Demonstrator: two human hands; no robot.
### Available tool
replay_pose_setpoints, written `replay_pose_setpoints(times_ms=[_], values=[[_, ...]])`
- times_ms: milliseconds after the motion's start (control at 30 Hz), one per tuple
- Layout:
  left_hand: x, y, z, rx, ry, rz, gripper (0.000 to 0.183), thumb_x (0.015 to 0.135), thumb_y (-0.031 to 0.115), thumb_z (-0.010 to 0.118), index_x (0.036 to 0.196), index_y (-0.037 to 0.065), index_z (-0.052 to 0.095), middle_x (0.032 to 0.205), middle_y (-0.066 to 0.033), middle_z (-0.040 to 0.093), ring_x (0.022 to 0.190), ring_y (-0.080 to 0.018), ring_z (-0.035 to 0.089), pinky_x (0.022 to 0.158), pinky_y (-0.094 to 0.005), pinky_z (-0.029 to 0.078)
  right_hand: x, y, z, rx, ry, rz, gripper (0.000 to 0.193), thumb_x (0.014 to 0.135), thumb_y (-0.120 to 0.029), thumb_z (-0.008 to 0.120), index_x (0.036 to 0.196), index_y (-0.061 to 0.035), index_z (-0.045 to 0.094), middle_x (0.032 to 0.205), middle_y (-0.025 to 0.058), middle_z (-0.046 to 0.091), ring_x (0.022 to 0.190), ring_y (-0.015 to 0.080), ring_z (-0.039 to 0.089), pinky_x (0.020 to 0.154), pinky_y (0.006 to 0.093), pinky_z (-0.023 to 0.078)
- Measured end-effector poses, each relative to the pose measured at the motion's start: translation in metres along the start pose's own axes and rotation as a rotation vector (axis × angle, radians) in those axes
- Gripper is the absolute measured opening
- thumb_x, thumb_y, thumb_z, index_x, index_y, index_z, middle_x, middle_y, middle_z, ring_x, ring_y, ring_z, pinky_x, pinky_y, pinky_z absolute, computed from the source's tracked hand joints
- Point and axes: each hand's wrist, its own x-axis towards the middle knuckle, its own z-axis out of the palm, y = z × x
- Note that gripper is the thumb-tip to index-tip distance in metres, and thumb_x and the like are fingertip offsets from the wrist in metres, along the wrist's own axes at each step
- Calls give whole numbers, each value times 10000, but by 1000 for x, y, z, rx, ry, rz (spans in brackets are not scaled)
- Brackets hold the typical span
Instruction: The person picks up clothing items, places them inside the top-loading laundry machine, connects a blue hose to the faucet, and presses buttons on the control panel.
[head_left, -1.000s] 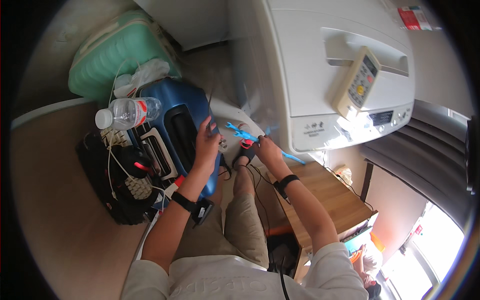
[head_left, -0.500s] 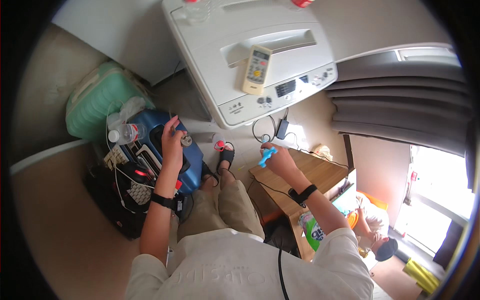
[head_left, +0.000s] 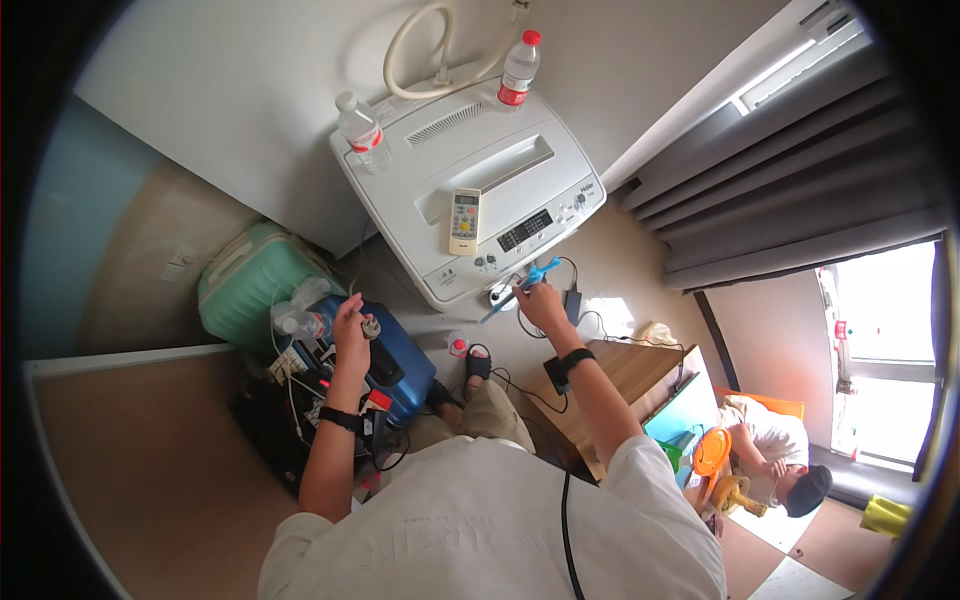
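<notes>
- My right hand point(head_left: 541, 308) pinches a blue plastic piece point(head_left: 541, 270), held near the washing machine's point(head_left: 410, 170) front edge.
- My left hand point(head_left: 352, 338) seems to pinch a small grey round thing point(head_left: 371, 327) over the blue suitcase point(head_left: 402, 350), near its far edge.
- I judge this a carrying step, calling for steady grips.
- Beyond, the remote point(head_left: 464, 222) lies by the washing machine's front edge.

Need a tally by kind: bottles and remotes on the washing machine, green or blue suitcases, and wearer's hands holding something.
Bottles on washing machine: 2 (white-capped bottle, red-capped bottle)
Remote control: 1
Suitcases: 2 (mint-green suitcase, blue suitcase)
Hands holding something: 2 (left hand, grey round object; right hand, blue plastic item)
Total: 7
</notes>
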Motion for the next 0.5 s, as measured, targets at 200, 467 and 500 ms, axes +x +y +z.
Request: replay_pose_setpoints(times_ms=[200, 467, 500], values=[[-20, 51, 11, 11, 31, 92, 390, 976, 33, 554, 1366, 21, 557, 1375, -100, 542, 1115, -158, 569, 910, -285, 494, 28, -7, 17, -24, -16, 1, 397, 910, -412, 651, 910, -15, 674, 857, 248, 708, 823, 436, 686, 757, 548, 543], [-35, 78, 19, -2, 86, 193, 414, 978, -2, 510, 1391, -8, 526, 1444, -116, 495, 1234, -183, 525, 940, -305, 487, 32, -3, 17, -11, -67, 18, 579, 802, -541, 757, 978, -2, 642, 856, 245, 711, 844, 418, 696, 775, 514, 551], [-38, 81, 25, -4, 93, 168, 423, 975, -7, 503, 1398, -17, 512, 1462, -128, 473, 1255, -192, 511, 951, -316, 485, 34, 0, 16, -16, -71, 18, 590, 803, -545, 754, 985, 6, 650, 863, 247, 713, 841, 418, 697, 773, 513, 552]])
